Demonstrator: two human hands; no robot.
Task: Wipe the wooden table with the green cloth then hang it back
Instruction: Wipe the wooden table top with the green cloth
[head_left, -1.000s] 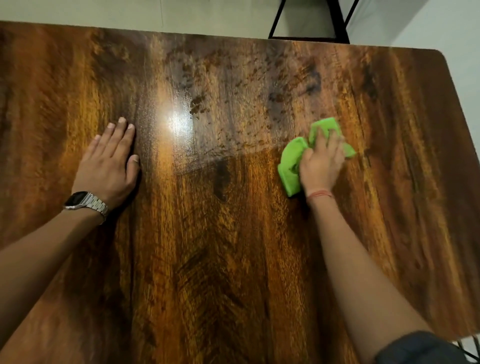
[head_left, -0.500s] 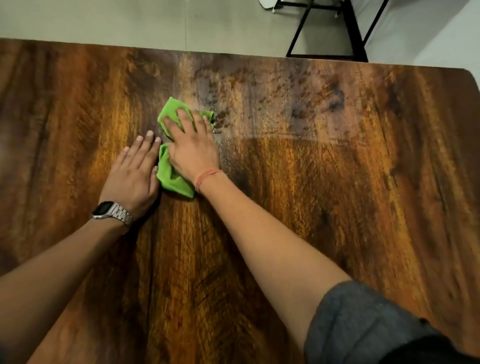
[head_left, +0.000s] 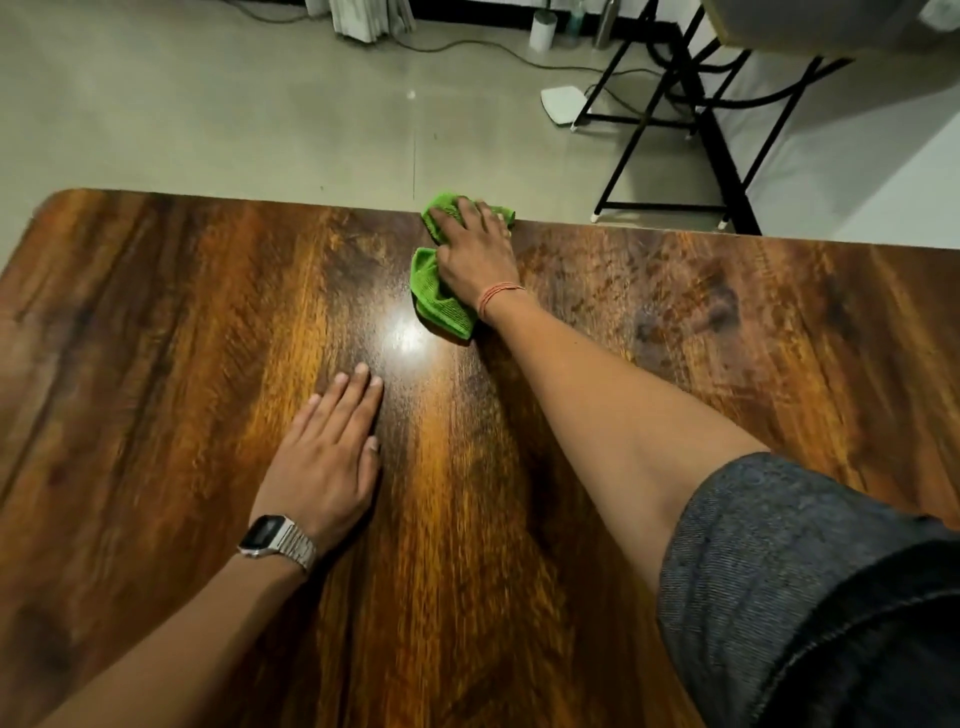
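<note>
The dark wooden table (head_left: 156, 338) fills the lower part of the head view. A crumpled green cloth (head_left: 436, 296) lies at the table's far edge, near the middle. My right hand (head_left: 475, 254) presses flat on top of the cloth, fingers reaching the far edge, and covers its middle. My left hand (head_left: 332, 457) rests palm down on the bare wood nearer to me, fingers together, with a metal wristwatch (head_left: 275, 540) on the wrist. It holds nothing.
Beyond the far edge is a pale tiled floor (head_left: 260, 114) with cables. A black metal frame (head_left: 701, 104) stands at the back right, with a white flat object (head_left: 563, 104) beside it. The table's left corner (head_left: 57, 202) is rounded.
My right hand has slid the cloth away from my left hand, out to the table's far edge. The view has tilted up and now shows the floor beyond. My left hand stays flat.
</note>
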